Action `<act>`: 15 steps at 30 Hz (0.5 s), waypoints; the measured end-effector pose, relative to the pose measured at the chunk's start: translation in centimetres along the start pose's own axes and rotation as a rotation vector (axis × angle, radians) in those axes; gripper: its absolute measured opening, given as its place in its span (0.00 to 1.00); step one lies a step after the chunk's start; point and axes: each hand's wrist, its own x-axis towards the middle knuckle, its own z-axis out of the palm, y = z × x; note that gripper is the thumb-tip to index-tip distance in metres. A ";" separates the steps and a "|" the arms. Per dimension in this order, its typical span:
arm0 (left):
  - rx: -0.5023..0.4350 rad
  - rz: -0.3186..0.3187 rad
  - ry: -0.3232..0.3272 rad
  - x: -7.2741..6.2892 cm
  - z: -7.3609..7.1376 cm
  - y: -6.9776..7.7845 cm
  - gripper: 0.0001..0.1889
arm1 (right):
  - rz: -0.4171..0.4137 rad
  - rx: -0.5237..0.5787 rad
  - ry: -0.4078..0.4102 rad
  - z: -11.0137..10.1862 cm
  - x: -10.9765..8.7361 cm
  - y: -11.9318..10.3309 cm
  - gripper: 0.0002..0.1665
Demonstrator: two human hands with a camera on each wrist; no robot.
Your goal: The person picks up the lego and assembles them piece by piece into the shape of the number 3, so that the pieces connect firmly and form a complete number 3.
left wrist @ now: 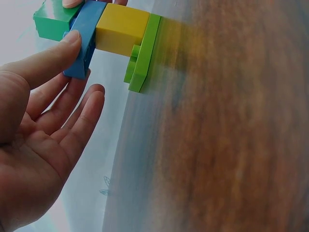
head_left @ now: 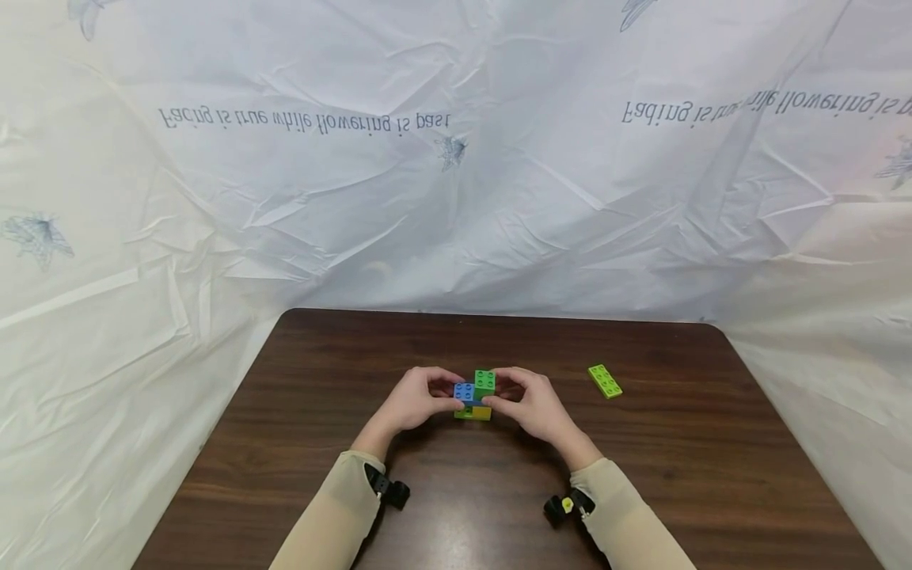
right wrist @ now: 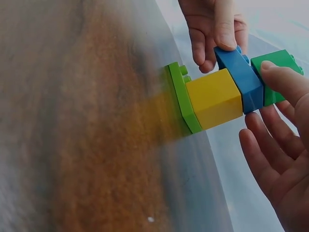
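A stack of toy building bricks stands on the table between both hands. At its bottom lies a flat lime-green plate [right wrist: 182,99], with a yellow brick [right wrist: 215,99] on one end of it. Across the yellow brick sits a thin blue plate [left wrist: 86,38], its studs partly bare. On the blue plate's right end is a green brick [head_left: 484,383]. My left hand [head_left: 416,402] pinches the blue plate's left end between thumb and fingers. My right hand [head_left: 530,404] grips the green brick, thumb on its near face and fingers behind.
A loose lime-green plate [head_left: 605,381] with studs up lies on the brown wooden table [head_left: 684,443], right of the hands. White sheeting [head_left: 456,198] with printed lettering hangs behind the table's far edge and along its sides.
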 end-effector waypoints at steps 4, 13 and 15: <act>0.003 0.004 -0.002 0.0 -0.1 0.1 0.18 | -0.009 -0.018 -0.004 -0.1 0.0 -0.2 0.24; 0.005 -0.005 0.002 0.0 0.0 0.0 0.17 | -0.035 -0.012 -0.016 -0.3 -0.1 -0.3 0.28; 0.005 -0.002 0.002 0.0 0.0 -0.1 0.17 | -0.038 0.016 -0.007 -0.4 -0.2 -0.3 0.27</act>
